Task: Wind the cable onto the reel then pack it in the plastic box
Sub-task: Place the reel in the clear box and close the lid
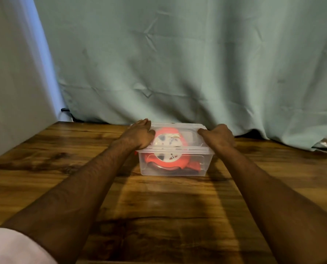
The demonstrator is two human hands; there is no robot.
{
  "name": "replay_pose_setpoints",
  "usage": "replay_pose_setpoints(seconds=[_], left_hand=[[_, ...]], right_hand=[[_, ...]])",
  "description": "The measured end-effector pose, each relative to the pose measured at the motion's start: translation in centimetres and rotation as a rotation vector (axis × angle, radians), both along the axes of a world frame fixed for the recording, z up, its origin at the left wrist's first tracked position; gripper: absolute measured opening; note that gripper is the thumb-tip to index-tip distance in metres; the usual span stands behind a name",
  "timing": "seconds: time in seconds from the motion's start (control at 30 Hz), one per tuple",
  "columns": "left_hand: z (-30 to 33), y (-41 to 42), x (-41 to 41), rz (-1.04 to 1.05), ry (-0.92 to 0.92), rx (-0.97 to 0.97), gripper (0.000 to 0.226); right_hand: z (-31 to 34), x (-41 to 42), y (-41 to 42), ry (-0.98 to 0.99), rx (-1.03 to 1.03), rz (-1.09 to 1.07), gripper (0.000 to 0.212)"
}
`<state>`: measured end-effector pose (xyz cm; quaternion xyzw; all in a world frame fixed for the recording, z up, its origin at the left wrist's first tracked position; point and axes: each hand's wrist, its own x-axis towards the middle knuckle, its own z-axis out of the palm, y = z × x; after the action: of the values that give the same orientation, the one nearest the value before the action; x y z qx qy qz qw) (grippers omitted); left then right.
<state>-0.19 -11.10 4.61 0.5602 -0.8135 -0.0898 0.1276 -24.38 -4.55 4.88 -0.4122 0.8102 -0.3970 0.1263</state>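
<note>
Clear plastic box (pixel 175 164) sits on the wooden table (pixel 159 216), near its far edge, in front of a green curtain (pixel 178 60). Its lid (pixel 178 128) lies on top. Inside, seen through the wall and lid, lies the red reel (pixel 168 149) with a white face; the marks on that face are too blurred to read. The left hand (pixel 139 135) rests on the lid's left side, fingers laid flat. The right hand (pixel 219 136) holds the lid's right edge, fingers curled over it.
</note>
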Motion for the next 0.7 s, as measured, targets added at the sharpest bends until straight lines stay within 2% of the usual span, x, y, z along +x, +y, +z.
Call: replay_pose_setpoints(seconds=[0.03, 0.13, 0.27, 0.3, 0.37, 0.4, 0.47, 0.5, 0.57, 0.6, 0.7], left_hand=[[-0.1, 0.0, 0.0, 0.006, 0.019, -0.003, 0.060], [-0.4, 0.4, 0.0, 0.044, 0.164, -0.021, 0.060], [-0.3, 0.9, 0.0, 0.220, 0.238, -0.045, 0.051], [-0.1, 1.2, -0.1, 0.278, 0.279, -0.037, 0.046], [0.2, 2.1, -0.4, 0.371, 0.471, 0.130, 0.035], [0.2, 2.4, -0.6, 0.401, 0.590, 0.227, 0.032], [0.0, 2.6, -0.7, 0.436, 0.710, 0.297, 0.031], [-0.2, 2.6, -0.6, 0.450, 0.727, 0.249, 0.032], [-0.5, 2.1, -0.3, 0.497, 0.574, -0.034, 0.037], [-0.5, 2.3, -0.3, 0.489, 0.503, -0.158, 0.033], [-0.2, 2.8, -0.6, 0.411, 0.431, -0.291, 0.017]], right_hand=[[0.0, 0.2, 0.1, 0.138, -0.007, -0.060, 0.045], [0.4, 0.9, 0.2, 0.291, 0.025, -0.121, 0.043], [0.7, 1.8, 0.5, 0.665, 0.033, -0.137, 0.027], [0.7, 1.9, 0.6, 0.710, 0.024, -0.127, 0.025], [0.7, 1.7, 0.4, 0.718, 0.017, -0.126, 0.024], [0.6, 1.7, 0.4, 0.705, 0.008, -0.131, 0.024], [0.5, 1.6, 0.4, 0.681, -0.004, -0.131, 0.025], [0.4, 1.6, 0.4, 0.673, -0.011, -0.131, 0.026], [0.4, 1.6, 0.6, 0.663, -0.021, -0.137, 0.027], [0.4, 1.6, 0.7, 0.661, -0.020, -0.138, 0.027], [0.5, 1.6, 0.7, 0.657, -0.006, -0.126, 0.025]])
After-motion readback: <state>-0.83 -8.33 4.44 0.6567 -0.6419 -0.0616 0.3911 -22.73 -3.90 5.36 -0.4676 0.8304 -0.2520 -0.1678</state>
